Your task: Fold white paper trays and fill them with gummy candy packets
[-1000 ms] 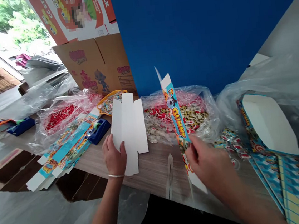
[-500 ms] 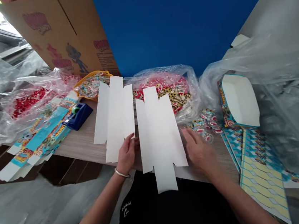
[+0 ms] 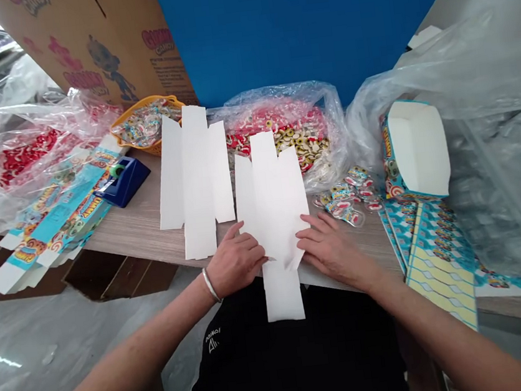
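Note:
Under both my hands lies a white card box blank (image 3: 271,200), printed side down, on the wood-grain table (image 3: 133,238). My left hand (image 3: 236,261) grips its lower left edge, and my right hand (image 3: 330,253) grips the lower right. The card looks bent across near my fingertips, and a narrow flap (image 3: 283,293) hangs past the table edge. A second white blank (image 3: 196,184) lies flat just beyond my left hand. Loose candy packets (image 3: 345,198) sit near my right fingers.
A blue tape dispenser (image 3: 122,181) and printed blanks (image 3: 55,212) lie left. Behind are a yellow basket (image 3: 146,124), a clear bag of gummies (image 3: 282,133) and a cardboard box (image 3: 98,51). A folded tray (image 3: 418,149) and stacked printed sheets (image 3: 437,257) lie right.
My hands have closed in from the sides onto the near blank, which now looks bent rather than flat. Earlier my right hand held a printed strip upright. The view has swung and tilted.

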{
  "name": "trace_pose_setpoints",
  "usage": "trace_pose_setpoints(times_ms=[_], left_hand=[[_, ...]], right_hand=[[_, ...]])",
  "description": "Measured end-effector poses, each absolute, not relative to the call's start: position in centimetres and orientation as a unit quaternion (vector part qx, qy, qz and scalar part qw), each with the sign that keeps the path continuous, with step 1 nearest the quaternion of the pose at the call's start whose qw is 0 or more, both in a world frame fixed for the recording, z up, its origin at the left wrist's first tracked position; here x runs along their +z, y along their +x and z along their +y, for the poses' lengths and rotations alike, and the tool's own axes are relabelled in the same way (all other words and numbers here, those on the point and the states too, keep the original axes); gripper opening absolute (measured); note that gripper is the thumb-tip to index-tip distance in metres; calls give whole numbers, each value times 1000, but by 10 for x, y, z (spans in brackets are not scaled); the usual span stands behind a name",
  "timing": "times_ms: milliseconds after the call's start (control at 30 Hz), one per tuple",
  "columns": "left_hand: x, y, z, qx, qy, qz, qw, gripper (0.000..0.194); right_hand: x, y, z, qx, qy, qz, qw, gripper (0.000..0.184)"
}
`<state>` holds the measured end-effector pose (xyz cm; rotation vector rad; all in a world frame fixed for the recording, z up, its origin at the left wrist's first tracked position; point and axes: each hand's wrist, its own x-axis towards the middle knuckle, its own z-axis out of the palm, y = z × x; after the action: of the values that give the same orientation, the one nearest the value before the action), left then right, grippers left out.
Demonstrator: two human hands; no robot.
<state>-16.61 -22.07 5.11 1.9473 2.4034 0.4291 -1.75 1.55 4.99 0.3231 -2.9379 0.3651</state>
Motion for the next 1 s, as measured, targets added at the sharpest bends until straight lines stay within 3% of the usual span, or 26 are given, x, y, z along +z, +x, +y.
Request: trace_pose_setpoints(times_ms=[100, 267, 467, 567, 633, 800, 1000], left_hand=[[41, -148, -210, 136, 598, 790, -23, 20], [35, -129, -204, 190, 538, 819, -55, 20], [32, -125, -203, 244, 525, 816, 6, 11], [28, -125, -201, 271, 499, 823, 28, 4], [27, -125, -198, 266, 494, 827, 25, 12], [29, -124, -187, 207, 529, 823, 3, 13], [38, -133, -186, 218, 473, 852, 48, 12]], right_hand=[[40, -17, 8, 117, 73, -989, 55, 6], [29, -16, -4, 151, 35, -984, 85, 3], [23, -15, -17, 155, -46, -978, 130, 12], [21, -16, -17, 167, -13, -974, 151, 11], [19, -18, -16, 171, 22, -972, 161, 11], [20, -20, -11, 154, 55, -975, 149, 14], [36, 8, -1, 93, 119, -984, 90, 70]])
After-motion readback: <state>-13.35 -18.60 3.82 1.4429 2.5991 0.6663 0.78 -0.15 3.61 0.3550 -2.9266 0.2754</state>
